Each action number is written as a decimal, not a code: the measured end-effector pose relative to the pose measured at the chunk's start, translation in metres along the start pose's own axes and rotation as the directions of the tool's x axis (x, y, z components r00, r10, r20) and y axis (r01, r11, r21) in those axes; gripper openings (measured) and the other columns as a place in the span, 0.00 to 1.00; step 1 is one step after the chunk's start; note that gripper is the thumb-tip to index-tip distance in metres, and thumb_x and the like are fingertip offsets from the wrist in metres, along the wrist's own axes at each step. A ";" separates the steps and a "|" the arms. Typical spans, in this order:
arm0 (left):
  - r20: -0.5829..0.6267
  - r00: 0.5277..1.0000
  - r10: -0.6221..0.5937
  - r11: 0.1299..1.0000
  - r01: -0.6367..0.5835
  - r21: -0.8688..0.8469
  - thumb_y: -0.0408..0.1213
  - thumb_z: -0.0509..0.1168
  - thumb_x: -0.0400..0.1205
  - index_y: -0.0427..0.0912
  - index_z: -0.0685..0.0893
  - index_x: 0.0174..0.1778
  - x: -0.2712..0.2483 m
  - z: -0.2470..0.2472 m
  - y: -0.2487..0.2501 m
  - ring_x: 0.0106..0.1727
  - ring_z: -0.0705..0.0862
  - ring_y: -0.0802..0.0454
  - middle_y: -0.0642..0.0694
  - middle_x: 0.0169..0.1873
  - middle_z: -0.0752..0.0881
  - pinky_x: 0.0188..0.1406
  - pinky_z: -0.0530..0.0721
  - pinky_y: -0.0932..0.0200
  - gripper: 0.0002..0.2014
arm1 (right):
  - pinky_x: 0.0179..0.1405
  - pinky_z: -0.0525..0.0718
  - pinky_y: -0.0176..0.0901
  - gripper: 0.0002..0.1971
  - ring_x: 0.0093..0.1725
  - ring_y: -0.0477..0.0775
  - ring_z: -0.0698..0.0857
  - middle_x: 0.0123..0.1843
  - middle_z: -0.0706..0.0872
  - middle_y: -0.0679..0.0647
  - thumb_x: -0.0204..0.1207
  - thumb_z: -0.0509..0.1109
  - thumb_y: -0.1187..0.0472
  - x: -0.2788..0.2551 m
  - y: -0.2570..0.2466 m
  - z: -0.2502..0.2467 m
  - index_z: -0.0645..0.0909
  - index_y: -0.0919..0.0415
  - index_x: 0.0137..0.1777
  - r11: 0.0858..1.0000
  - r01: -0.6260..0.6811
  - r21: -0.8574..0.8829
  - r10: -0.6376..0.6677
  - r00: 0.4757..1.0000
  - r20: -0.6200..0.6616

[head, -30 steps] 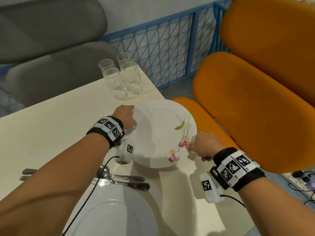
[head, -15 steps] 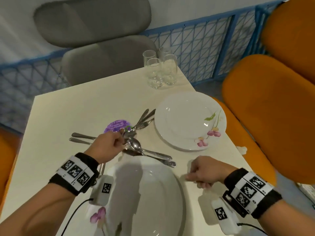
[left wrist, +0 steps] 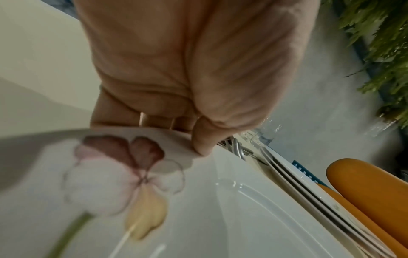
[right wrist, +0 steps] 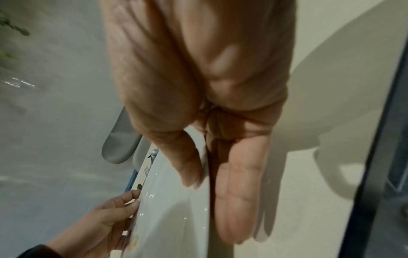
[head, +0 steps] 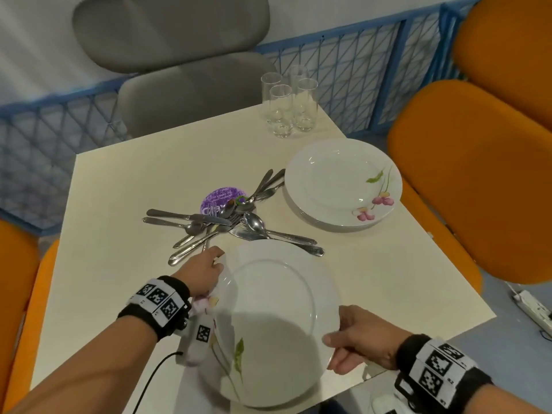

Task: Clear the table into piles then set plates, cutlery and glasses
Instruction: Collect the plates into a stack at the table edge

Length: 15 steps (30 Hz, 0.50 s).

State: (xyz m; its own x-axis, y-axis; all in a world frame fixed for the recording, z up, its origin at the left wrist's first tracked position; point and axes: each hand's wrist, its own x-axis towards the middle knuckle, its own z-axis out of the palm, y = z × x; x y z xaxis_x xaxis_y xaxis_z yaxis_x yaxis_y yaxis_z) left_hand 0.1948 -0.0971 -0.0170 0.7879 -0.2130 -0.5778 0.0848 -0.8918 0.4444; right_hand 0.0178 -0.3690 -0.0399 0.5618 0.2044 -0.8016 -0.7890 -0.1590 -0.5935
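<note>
From my head view, I have the near plate (head: 268,309) gripped at both sides: my left hand (head: 203,273) pinches its left rim and my right hand (head: 355,339) clamps its right rim, so the weight is shared and it stays level. It looks raised off the cream table (head: 119,204), tilted a little, over the near edge. I judge I am carrying it to the plate stack (head: 343,183) at the right side, where the plate pile is forming. The cutlery (head: 227,222) lies heaped in the middle, partly over a purple coaster (head: 218,195), and four glasses (head: 286,106) stand bunched at the far corner, so each sort has its own pile and the setting has not begun. At my left wrist, the thumb (left wrist: 203,137) presses on top of the rim beside the painted flower (left wrist: 123,174), with fingers curled beneath, a pinch that keeps the slick rim from sliding; the stacked plates show edge-on beyond. At my right wrist, the thumb (right wrist: 187,157) lies on the upper face of the rim and the fingers (right wrist: 238,192) stretch flat beneath it, giving support from under; my left hand is visible across the plate at its far rim.
</note>
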 end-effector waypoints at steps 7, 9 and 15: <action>-0.028 0.999 0.018 0.999 -0.019 -0.041 0.32 0.54 0.86 0.39 0.73 0.65 -0.005 -0.001 0.009 0.30 0.78 0.51 0.43 0.36 0.80 0.25 0.76 0.61 0.13 | 0.43 0.83 0.80 0.21 0.37 0.73 0.80 0.43 0.74 0.69 0.71 0.68 0.66 -0.015 -0.010 0.005 0.65 0.69 0.62 0.982 0.065 0.178 -0.042 0.991 -0.130; -0.064 0.997 0.031 0.996 -0.037 -0.083 0.32 0.55 0.85 0.39 0.74 0.62 -0.005 -0.005 0.016 0.31 0.78 0.49 0.43 0.34 0.81 0.29 0.77 0.60 0.10 | 0.42 0.83 0.81 0.22 0.39 0.80 0.83 0.52 0.76 0.73 0.72 0.68 0.67 -0.024 -0.021 -0.004 0.66 0.63 0.65 0.968 0.144 0.206 -0.116 0.983 -0.143; -0.132 0.989 0.064 0.963 -0.096 -0.252 0.34 0.58 0.85 0.39 0.75 0.63 0.012 -0.019 0.054 0.35 0.80 0.46 0.39 0.42 0.82 0.37 0.83 0.50 0.12 | 0.33 0.90 0.61 0.33 0.48 0.70 0.90 0.64 0.84 0.61 0.77 0.65 0.77 -0.048 -0.062 -0.046 0.64 0.46 0.74 0.898 0.385 0.213 -0.345 0.917 -0.201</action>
State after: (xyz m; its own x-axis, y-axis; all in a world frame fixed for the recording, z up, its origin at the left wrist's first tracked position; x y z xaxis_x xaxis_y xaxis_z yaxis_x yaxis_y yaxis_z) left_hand 0.2202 -0.1401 0.0135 0.8655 -0.2153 -0.4523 0.1594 -0.7376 0.6562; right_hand 0.0510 -0.4133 0.0324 0.8375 0.0478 -0.5444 -0.5452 0.1413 -0.8263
